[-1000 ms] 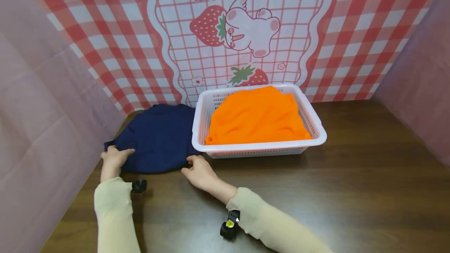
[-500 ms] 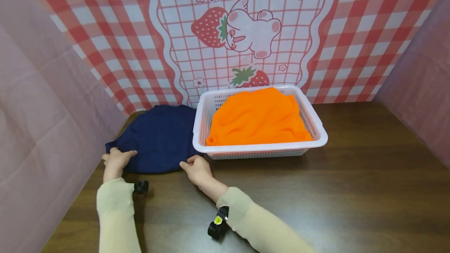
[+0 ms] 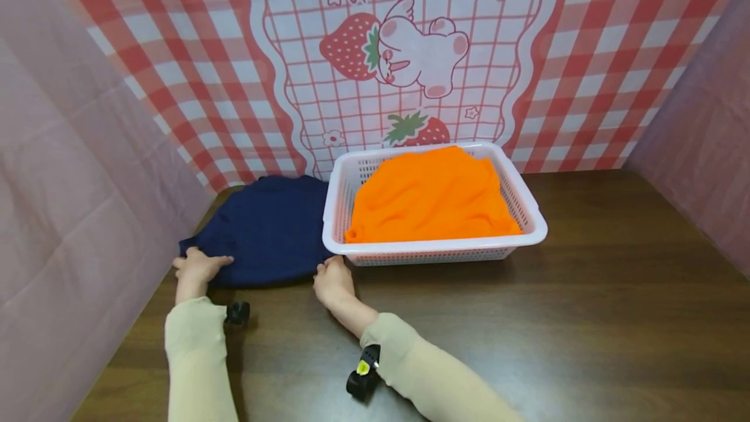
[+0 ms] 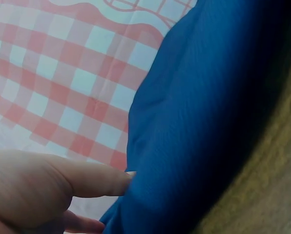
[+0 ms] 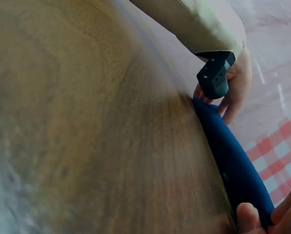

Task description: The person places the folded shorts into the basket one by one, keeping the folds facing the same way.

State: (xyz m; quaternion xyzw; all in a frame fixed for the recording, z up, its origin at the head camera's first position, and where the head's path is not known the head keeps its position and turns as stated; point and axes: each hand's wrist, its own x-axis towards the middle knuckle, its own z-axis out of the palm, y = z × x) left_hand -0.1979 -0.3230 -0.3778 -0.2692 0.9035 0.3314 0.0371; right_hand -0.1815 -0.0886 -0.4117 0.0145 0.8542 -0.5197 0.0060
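A navy garment lies spread on the table at the left, with its right side against the basket. At its near left corner my left hand grips the edge, thumb stretched over the fabric. In the left wrist view, the thumb meets the garment and a second finger sits lower at its edge. My right hand pinches the near right edge beside the basket. The right wrist view has the edge of the garment running between both hands, with the right thumb against it.
A white plastic basket holding an orange garment stands at the back of the wooden table. Behind it hangs a red checked cloth. Pink curtains border both sides.
My right hand has shifted slightly right along the near edge of the garment, and its fingers have closed in. The left hand stays at the left corner. The basket has not moved.
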